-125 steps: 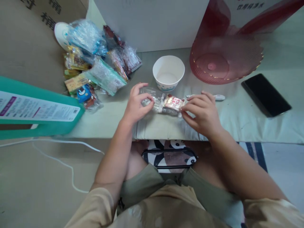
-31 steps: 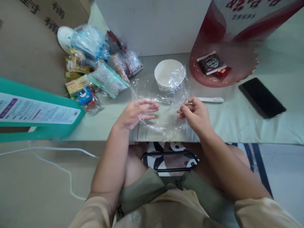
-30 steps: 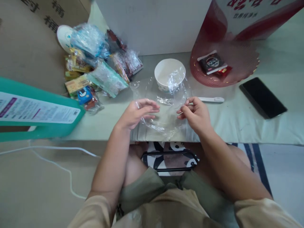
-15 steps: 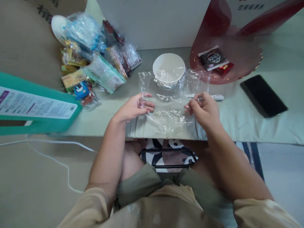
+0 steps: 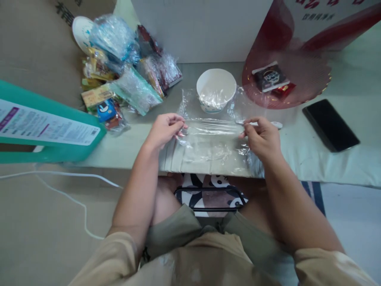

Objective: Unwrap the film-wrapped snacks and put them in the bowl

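A white bowl [image 5: 216,82] stands just beyond the clear film [image 5: 212,127], partly veiled by it; a pink plate [image 5: 311,79] sits rightward. Over the bench [image 5: 300,163], left hand [image 5: 164,130] and right hand [image 5: 264,138] pinch the film between fingers [image 5: 175,126], taut folds running side to side.

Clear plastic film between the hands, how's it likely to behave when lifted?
The clear plastic film is probably floppy, as it creases between the left hand and right hand. It looks light, being see-through and thin. It may catch on the white bowl, which it overlaps in this view.
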The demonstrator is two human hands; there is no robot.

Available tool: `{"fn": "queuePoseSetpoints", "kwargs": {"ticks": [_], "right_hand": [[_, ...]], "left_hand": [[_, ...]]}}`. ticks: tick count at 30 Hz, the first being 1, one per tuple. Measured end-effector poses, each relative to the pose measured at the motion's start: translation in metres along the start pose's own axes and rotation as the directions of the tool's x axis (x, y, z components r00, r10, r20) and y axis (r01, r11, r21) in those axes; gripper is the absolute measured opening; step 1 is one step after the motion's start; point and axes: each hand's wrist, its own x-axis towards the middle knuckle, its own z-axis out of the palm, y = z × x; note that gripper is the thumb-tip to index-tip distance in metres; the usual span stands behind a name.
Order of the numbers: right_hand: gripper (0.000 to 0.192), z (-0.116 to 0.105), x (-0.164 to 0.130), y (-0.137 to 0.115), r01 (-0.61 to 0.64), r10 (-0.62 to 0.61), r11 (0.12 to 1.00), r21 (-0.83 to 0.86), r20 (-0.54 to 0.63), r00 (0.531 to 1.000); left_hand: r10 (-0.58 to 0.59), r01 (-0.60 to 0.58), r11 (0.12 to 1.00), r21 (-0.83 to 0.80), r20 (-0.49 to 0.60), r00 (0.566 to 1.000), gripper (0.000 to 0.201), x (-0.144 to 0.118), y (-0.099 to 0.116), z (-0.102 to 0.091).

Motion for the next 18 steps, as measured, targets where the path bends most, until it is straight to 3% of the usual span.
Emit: {"fn": "queuePoseSetpoints", "kwargs": {"ticks": [5, 8, 12, 18], "right_hand": [[0.035, -0.0037, 0.0006, -0.0001, 0.065, -0.066, 0.998, -0.007, -0.05, 0.997], [0.033, -0.0016, 0.0013, 0.0006, 0.063, -0.065, 0.998, -0.022, -0.086, 0.994], [0.029, -0.0004, 0.0021, 0.002, 0.024, -0.026, 0.999, -0.022, -0.094, 0.995], [0.018, -0.0055, 0.0043, 0.0051, 0.063, -0.063, 0.998, -0.005, -0.057, 0.996]], "left_hand": [[0.15, -0.188, 0.969, -0.159, -0.227, 0.962, 0.012, 0.0058, 0.0002, -0.01], [0.087, -0.162, 0.963, -0.216, -0.317, 0.944, 0.017, 0.0099, -0.0008, -0.0105], [-0.067, 0.038, 0.976, -0.214, -0.128, 0.99, 0.025, 0.009, -0.0001, -0.0074], [-0.131, 0.131, 0.984, -0.12, 0.007, 0.991, 0.026, 0.0069, 0.0042, -0.0087]]}}
